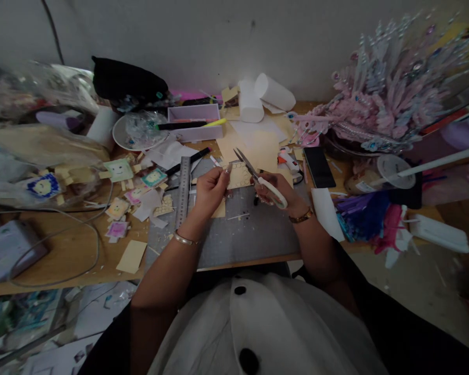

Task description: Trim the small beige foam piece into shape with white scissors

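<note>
My left hand (212, 190) pinches the left end of a cream card (239, 176) with drawn circles on it. In my right hand (278, 188) is a pair of scissors (272, 191) with white handles, the blades parted and pointing up and to the left. The blades lie close to the card's right end; whether they touch it I cannot tell. Both hands are above a grey cutting mat (238, 234). A metal ruler (183, 190) lies on the mat, left of my left hand. Small paper scraps are scattered about.
Small paper figures with drawn faces (118, 170) lie to the left, near a loose grey cable (97, 250). A lilac box (193, 130) with pens stands behind. At right are a phone (319, 166), a lidded cup (394, 172) and pink beaded decorations (383, 104).
</note>
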Available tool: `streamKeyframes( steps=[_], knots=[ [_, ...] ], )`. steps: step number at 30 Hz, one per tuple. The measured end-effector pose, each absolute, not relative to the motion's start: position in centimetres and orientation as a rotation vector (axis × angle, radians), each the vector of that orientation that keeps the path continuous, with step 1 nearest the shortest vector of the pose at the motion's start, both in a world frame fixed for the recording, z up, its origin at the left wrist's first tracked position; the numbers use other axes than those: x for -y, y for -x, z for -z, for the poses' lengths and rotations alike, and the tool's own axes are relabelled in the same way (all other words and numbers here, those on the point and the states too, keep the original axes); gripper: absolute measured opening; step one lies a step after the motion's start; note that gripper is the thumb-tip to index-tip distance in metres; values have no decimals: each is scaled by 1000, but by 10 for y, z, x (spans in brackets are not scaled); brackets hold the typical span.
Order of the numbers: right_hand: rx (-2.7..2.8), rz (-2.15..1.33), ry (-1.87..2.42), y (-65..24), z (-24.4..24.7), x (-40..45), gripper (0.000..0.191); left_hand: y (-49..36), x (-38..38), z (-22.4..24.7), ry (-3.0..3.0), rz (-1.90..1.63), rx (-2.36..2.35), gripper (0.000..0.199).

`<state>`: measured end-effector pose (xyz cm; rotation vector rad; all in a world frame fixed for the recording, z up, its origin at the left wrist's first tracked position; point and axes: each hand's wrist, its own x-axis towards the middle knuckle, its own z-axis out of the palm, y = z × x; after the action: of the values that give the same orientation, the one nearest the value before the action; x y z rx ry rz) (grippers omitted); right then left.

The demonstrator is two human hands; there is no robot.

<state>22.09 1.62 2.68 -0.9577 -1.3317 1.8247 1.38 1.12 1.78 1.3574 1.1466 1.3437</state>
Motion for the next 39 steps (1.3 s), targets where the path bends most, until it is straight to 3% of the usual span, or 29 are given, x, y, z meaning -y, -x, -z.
streamKeyframes(
  steps=[16, 24, 39],
  knots=[
    [1275, -1791, 854, -218, -28, -10, 40, -19, -8, -21, -1304, -1327, -1193, 62],
    [1216, -1861, 907, -215, -36, -11, 48, -18, -8, -17, -1283, -1323, -1206, 58],
    [1202, -1922, 1001, -220, -33, -13, 40, -16, -9, -20, -1362, -1342, -1218, 57]
  ],
)
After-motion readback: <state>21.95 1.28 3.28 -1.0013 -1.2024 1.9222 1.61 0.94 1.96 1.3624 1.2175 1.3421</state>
